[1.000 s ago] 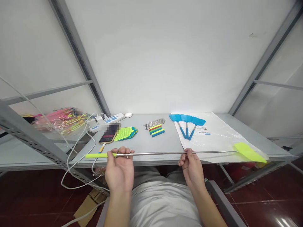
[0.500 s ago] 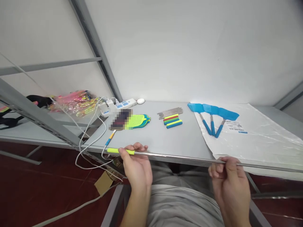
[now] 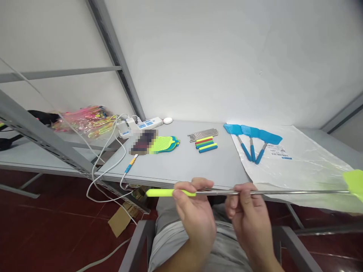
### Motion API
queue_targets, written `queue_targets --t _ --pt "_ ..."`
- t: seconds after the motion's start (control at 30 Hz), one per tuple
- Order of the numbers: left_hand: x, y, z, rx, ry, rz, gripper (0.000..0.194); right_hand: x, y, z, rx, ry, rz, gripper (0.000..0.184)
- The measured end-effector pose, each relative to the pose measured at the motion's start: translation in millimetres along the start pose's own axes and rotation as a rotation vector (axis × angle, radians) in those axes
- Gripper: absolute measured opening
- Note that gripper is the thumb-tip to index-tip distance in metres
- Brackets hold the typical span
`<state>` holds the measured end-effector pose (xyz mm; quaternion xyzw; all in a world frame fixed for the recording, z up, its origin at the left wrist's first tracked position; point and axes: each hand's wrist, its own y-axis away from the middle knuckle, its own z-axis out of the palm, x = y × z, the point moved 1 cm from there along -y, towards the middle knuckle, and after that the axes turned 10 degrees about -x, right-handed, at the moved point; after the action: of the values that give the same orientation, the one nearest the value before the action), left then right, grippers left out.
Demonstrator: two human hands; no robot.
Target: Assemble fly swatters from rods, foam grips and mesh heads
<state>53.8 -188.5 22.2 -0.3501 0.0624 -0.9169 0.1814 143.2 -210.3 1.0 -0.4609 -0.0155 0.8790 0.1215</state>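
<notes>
A telescopic fly swatter (image 3: 283,192) lies level across both hands, just in front of the table's front edge. My left hand (image 3: 195,211) is closed around the inner end of its yellow-green grip, thumb on top. Close beside it, my right hand (image 3: 249,211) pinches the steel rod. The yellow-green swatter head (image 3: 356,185) is partly cut off by the right edge of the view. Beyond the hands lie several metal rods (image 3: 203,134), a row of coloured grips (image 3: 207,145), stacked perforated swatter heads (image 3: 163,144), and three blue fly swatters (image 3: 252,141).
The blue swatters rest on a white plastic bag (image 3: 309,166) on the grey table (image 3: 170,170). A blurred phone (image 3: 144,141), a power strip (image 3: 150,124) and loose white cables (image 3: 89,181) are at the left. Bagged colourful items (image 3: 85,121) lie beyond the metal frame post (image 3: 48,139).
My hands have come closer together along the swatter, and its rod now looks shorter. The view first swung left, and the yellow-green head left the picture, then partly came back.
</notes>
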Motion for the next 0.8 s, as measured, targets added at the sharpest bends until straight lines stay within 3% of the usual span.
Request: queue_targets --t 0.1,0.2,0.4,0.8 --pt "-9 7 0.9 -0.101 0.07 -0.13 0.04 5 -3 11 -0.169 0.019 0.024 0.015" --pt "-5 -4 -9.3 -0.166 0.005 -0.104 0.04 3 -12 10 -0.205 0.035 0.042 0.016" --pt "14 -43 -37.4 0.033 -0.063 0.043 0.039 -17 -19 -18 -0.005 0.054 -0.028 0.014" --pt "27 -58 -50.4 0.093 0.0 0.063 0.036 -56 -18 -68 0.286 0.029 -0.159 0.014"
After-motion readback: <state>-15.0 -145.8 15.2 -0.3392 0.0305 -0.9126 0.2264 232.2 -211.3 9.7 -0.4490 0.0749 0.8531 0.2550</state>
